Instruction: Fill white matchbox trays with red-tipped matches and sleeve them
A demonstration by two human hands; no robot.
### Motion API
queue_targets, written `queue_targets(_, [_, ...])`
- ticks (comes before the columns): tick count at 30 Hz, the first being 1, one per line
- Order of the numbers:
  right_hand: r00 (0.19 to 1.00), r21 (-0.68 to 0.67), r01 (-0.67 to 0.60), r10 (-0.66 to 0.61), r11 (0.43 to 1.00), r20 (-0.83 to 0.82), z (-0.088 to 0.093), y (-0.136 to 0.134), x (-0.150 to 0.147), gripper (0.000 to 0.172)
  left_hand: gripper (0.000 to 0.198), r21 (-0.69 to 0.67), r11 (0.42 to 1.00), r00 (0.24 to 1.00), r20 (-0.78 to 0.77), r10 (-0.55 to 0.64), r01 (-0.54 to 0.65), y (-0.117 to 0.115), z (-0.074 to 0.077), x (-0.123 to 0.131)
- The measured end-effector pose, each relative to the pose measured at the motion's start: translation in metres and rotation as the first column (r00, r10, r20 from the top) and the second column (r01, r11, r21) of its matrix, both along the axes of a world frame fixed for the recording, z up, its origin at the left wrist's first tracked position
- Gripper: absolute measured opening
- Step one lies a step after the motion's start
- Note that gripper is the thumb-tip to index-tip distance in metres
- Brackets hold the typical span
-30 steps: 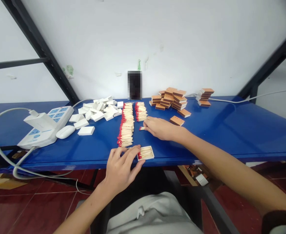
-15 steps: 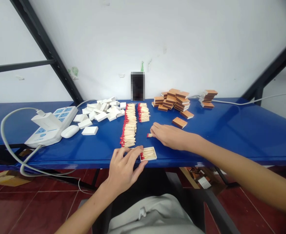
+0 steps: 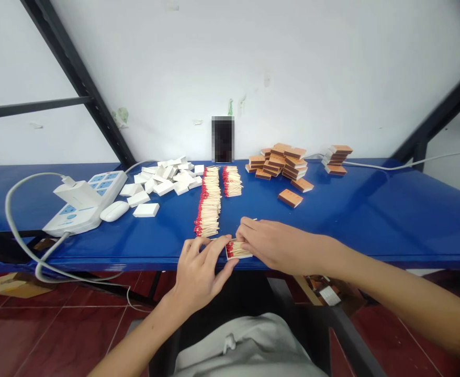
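Note:
At the front edge of the blue table, my left hand point(image 3: 201, 268) grips a small white matchbox tray point(image 3: 246, 256) by its left end, thumb in front and fingers behind. Red-tipped matches point(image 3: 235, 249) lie inside the tray, heads to the left. My right hand point(image 3: 272, 242) is closed over the tray's right part, fingertips down at the matches and hiding what they pinch. A thin stick end shows above its knuckles. Behind the tray lies a long row of matches point(image 3: 210, 204), with a shorter row of matches point(image 3: 233, 181) to its right.
White trays point(image 3: 165, 179) lie heaped at the back left, near a power strip point(image 3: 110, 184) and a rounded white object point(image 3: 114, 210). Brown matchboxes point(image 3: 279, 159) form a pile at the back right, beside a matchbox stack point(image 3: 337, 158). A pixelated dark rectangle point(image 3: 223, 139) stands against the wall.
My right hand has moved down toward me, bringing a small bunch of matches from behind the tray to the tray itself. My left hand keeps its grip.

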State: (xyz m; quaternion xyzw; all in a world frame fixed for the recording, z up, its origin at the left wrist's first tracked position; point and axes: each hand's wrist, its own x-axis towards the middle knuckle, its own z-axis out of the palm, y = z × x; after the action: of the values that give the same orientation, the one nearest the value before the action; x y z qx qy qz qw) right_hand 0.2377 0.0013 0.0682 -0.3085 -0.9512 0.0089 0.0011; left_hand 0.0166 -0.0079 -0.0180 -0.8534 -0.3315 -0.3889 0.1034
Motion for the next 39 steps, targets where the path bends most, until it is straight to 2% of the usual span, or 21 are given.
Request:
queue_targets(3, [1.000,-0.015,0.005,-0.006,1.000,-0.014,-0.005,-0.002,-0.007,0.020,0.032,-0.005,1.000,1.000,-0.003,-0.013,0.013,0.000,0.000,0.000])
queue_targets(6, [0.984,-0.157,0.065,-0.090,0.985,-0.154,-0.004,-0.001,-0.008,0.019,0.027,-0.011,1.000,1.000,-0.009,-0.024,0.024,0.000,0.001,0.000])
queue_targets(8, [0.957,-0.276,0.094,-0.163,0.956,-0.240,0.000,0.001,-0.005,0.018,0.026,-0.023,0.999,1.000,-0.010,-0.023,0.023,0.000,0.002,0.001])
queue_targets(10, [0.935,-0.332,0.094,-0.198,0.938,-0.294,0.006,0.005,0.001,0.020,0.023,-0.030,0.999,1.000,-0.010,-0.028,0.027,0.000,0.003,0.001])
queue_targets(14, [0.925,-0.214,0.221,-0.274,0.952,-0.262,0.010,0.026,0.014,0.017,0.023,-0.001,0.999,0.999,-0.016,-0.038,0.038,0.000,0.003,0.000])
queue_targets(18, [0.921,-0.269,0.300,-0.351,0.915,-0.167,-0.002,0.048,0.022,0.013,0.023,0.008,0.999,0.998,-0.043,-0.038,0.039,0.001,0.003,0.000])
queue_targets(22, [0.928,-0.314,0.261,-0.327,0.913,-0.179,-0.007,0.049,0.026,0.019,0.022,0.012,0.999,0.998,-0.043,-0.038,0.038,0.000,0.002,-0.001])
queue_targets(27, [0.940,-0.342,0.170,-0.256,0.924,-0.226,0.005,0.021,0.019,0.025,0.029,0.004,0.999,0.999,-0.025,-0.033,0.033,0.000,0.002,0.000])
queue_targets(31, [0.967,-0.318,0.105,-0.172,0.942,-0.189,0.003,0.002,0.003,0.027,0.035,0.004,1.000,1.000,-0.004,-0.023,0.023,0.000,0.002,0.000])
queue_targets(34, [0.957,-0.287,0.122,-0.189,0.950,-0.219,-0.003,0.002,-0.002,0.024,0.030,-0.004,1.000,1.000,-0.010,-0.022,0.022,0.000,0.002,-0.001])
queue_targets(39, [0.917,-0.406,0.103,-0.244,0.908,-0.314,-0.002,0.011,0.007,0.021,0.018,-0.009,0.999,0.999,-0.021,-0.033,0.033,-0.001,0.004,-0.001])
